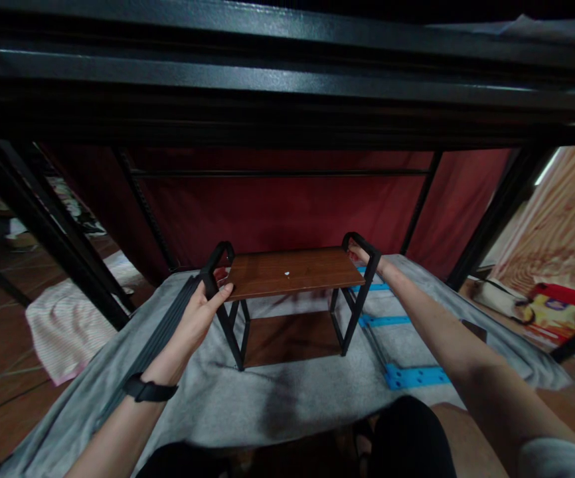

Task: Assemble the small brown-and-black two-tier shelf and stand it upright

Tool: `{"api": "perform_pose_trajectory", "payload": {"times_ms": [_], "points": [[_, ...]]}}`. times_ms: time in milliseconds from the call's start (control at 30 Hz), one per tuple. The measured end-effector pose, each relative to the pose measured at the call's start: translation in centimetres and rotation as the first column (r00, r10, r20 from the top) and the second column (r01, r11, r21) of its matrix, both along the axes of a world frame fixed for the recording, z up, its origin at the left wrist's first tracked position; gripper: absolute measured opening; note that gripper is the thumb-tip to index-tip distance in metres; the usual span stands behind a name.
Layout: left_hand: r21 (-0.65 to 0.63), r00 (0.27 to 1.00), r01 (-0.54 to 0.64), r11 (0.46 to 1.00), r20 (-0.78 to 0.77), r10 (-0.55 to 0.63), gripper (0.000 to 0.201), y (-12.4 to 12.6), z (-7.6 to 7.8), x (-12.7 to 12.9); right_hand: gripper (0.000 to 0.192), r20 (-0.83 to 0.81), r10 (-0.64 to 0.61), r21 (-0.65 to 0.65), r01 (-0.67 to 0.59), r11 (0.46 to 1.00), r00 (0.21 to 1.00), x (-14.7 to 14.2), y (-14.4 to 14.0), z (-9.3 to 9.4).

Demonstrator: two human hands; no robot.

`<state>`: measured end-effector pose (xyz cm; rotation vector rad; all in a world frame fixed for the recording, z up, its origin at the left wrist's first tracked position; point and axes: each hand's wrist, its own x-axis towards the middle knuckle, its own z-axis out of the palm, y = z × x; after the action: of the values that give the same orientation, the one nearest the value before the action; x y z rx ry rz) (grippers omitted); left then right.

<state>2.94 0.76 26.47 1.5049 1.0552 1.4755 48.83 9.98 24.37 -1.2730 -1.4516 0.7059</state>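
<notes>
A small two-tier shelf (257, 272) with brown wood-look boards and a black metal frame stands upright on a grey cloth. My left hand (202, 312) is closed around its left side frame, the thumb lying on the edge of the top board. At the far end of the right side frame, my right hand (360, 253) grips the frame from inside the handle loop; most of its fingers are hidden. A tiny white speck (287, 273) lies on the top board. Under it, the lower board (292, 338) sits close to the cloth.
Blue perforated strips (411, 377) lie right of the shelf, with dark bars (163, 338) on its left. A black metal bed-like frame (287, 73) spans overhead, backed by a red curtain (287, 206). A striped cloth (71, 325) and a red-yellow package (566, 315) lie outside.
</notes>
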Motion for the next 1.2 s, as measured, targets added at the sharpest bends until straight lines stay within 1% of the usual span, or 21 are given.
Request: {"api": "perform_pose_trajectory", "payload": {"times_ms": [133,233,300,400,433,533,633,733,800,900,967,1067,1133,1200], "points": [[0.007,0.999,0.021,1.0,0.037,-0.021,0.061,-0.1,-1.3,-1.1,0.046,-0.056,-0.013,-0.019,0.012,1.0,0.998,-1.2,-2.4,0.0],[0.016,0.999,0.025,1.0,0.037,-0.025,0.061,-0.4,-2.4,-2.3,0.045,-0.094,0.006,-0.03,-0.009,1.0,0.996,-1.9,-5.1,0.0],[0.006,0.999,0.011,1.0,0.031,-0.011,0.062,-0.9,-3.0,-3.1,0.041,-0.14,-0.021,-0.028,0.018,0.999,0.99,-2.1,-7.1,-0.3],[-0.031,0.999,-0.024,0.999,0.027,0.025,0.067,-1.7,-3.8,-4.2,0.034,-0.227,-0.12,-0.016,0.12,0.993,0.966,-2.1,-10.3,-1.5],[-0.047,0.999,-0.029,0.998,0.027,0.031,0.068,-2.0,-4.1,-4.4,0.034,-0.254,-0.135,-0.003,0.139,0.99,0.958,-2.0,-11.4,-2.0],[-0.081,0.998,-0.044,0.996,0.043,0.048,0.069,-2.7,-4.4,-4.7,0.033,-0.3,-0.144,0.018,0.156,0.988,0.943,-1.7,-14.3,-3.6],[-0.08,0.996,-0.051,0.995,0.074,0.057,0.069,-3.1,-4.4,-4.4,0.037,-0.332,-0.145,-0.005,0.153,0.988,0.932,-1.8,-16.3,-4.2],[-0.067,0.996,-0.05,0.997,0.074,0.055,0.068,-3.4,-4.3,-3.7,0.042,-0.366,-0.156,-0.013,0.163,0.987,0.918,-2.2,-17.3,-4.0],[-0.057,0.998,-0.041,0.998,0.035,0.043,0.069,-3.5,-4.4,-3.3,0.044,-0.359,-0.141,-0.008,0.148,0.989,0.922,-2.4,-17.4,-3.9],[-0.028,0.998,-0.041,0.999,-0.04,0.039,0.071,-3.2,-4.7,-2.8,0.047,-0.303,-0.102,-0.011,0.103,0.995,0.947,-2.6,-17.2,-4.0],[-0.003,0.995,-0.077,0.997,-0.059,0.076,0.069,-2.7,-5.0,-2.6,0.05,-0.266,-0.095,-0.004,0.097,0.995,0.959,-2.9,-17.0,-4.2],[0.019,0.988,-0.147,0.989,-0.044,0.148,0.068,-1.9,-5.3,-2.5,0.05,-0.207,-0.131,0.031,0.14,0.99,0.969,-3.4,-17.0,-4.3],[0.023,0.986,-0.163,0.986,-0.033,0.164,0.068,-1.5,-5.3,-2.7,0.05,-0.187,-0.161,0.053,0.174,0.983,0.969,-3.7,-17.0,-4.2],[0.034,0.986,-0.165,0.986,-0.031,0.166,0.067,-1.3,-5.2,-2.9,0.049,-0.205,-0.171,0.067,0.188,0.98,0.964,-3.9,-16.9,-4.1]]}}
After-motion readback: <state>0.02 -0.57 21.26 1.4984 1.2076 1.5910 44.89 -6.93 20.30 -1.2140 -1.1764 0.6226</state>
